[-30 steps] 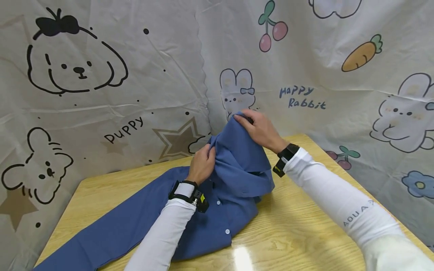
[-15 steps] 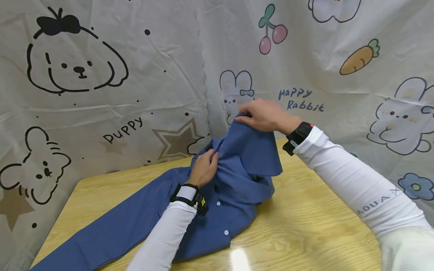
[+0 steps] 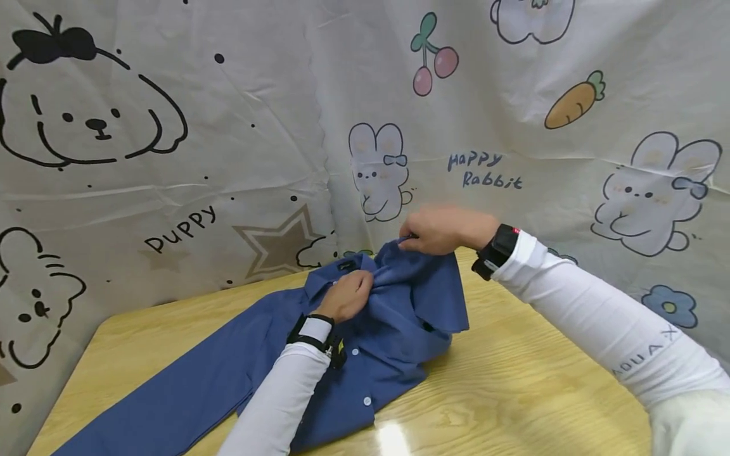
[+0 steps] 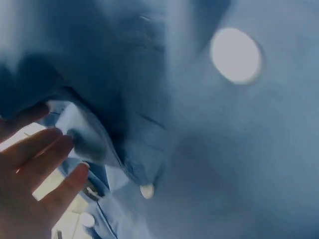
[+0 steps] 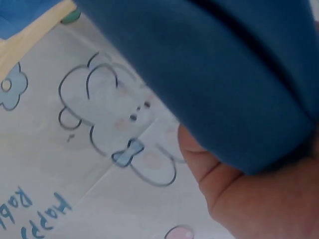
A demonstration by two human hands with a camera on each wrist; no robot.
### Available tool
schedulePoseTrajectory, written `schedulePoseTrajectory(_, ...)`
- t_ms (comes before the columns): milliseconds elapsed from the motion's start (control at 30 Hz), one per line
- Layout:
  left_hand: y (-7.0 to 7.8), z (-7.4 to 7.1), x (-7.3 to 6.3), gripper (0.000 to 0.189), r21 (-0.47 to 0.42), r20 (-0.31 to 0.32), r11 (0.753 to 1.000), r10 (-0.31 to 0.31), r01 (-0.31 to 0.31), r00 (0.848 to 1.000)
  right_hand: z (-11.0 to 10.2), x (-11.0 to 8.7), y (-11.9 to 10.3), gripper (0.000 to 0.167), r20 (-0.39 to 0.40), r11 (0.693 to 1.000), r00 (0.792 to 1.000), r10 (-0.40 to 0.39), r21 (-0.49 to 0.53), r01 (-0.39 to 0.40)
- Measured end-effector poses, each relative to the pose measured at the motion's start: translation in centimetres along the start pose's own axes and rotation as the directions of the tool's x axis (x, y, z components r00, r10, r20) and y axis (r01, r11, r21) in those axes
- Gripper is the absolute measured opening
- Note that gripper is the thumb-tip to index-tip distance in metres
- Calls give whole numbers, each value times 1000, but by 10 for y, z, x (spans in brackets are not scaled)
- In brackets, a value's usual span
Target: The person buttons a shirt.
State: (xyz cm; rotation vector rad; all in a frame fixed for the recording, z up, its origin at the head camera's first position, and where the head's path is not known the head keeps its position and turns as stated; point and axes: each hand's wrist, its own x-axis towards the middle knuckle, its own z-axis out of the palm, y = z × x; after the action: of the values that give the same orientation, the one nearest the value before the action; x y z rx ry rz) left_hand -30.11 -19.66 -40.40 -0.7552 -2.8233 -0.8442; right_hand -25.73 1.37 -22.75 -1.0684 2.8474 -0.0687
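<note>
A blue button-up shirt (image 3: 393, 354) lies bunched on the table, its long sleeve (image 3: 188, 380) stretched toward the lower left. My left hand (image 3: 346, 296) pinches the shirt front just below the collar (image 3: 327, 273), and creases run out from that spot. In the left wrist view several fingers (image 4: 35, 154) extend loosely beside a fabric edge; the thumb is hidden. My right hand (image 3: 441, 229) grips a raised fold of the shirt, from which a flap hangs down at the right. The right wrist view shows blue cloth (image 5: 214, 84) held against the hand, most fingertips covered.
The light wooden table (image 3: 490, 392) extends under and to the right of the shirt. A white cloth (image 3: 274, 114) printed with animals, fruit and lettering hangs behind it. Black camera straps (image 3: 496, 250) circle both wrists.
My right hand swung right, then came down, lowering the lifted fold so the collar shows more. The left hand stays at the shirt front, turned slightly. The head view has shifted a little right.
</note>
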Motion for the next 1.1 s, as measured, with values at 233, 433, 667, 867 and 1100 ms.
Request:
schedulePoseTrajectory(233, 3, -1, 6, 60, 31, -137, 990, 142, -139, 980, 30, -8, -31, 19, 117, 990, 983, -138, 28, 136)
schedulePoseTrajectory(433, 16, -5, 7, 42, 31, -81, 938, 345, -344, 935, 49, -5, -42, 16, 113, 976, 969, -218, 35, 215)
schedulePoseTrajectory(667, 21, -13, 7, 10, -275, -164, 930, 204, -243, 965, 59, -2, -18, 15, 77, 941, 976, -204, 292, 173)
schedulePoseTrajectory(867, 20, -25, 5, 26, -444, -205, 893, -21, -74, 979, 85, -6, 15, 30, 291, 881, 942, -166, 472, 10)
schedulePoseTrajectory(1100, 21, -48, 10, 22, -484, -387, 872, -142, -70, 911, 123, -21, 58, 13, 302, 873, 951, -57, 477, -99)
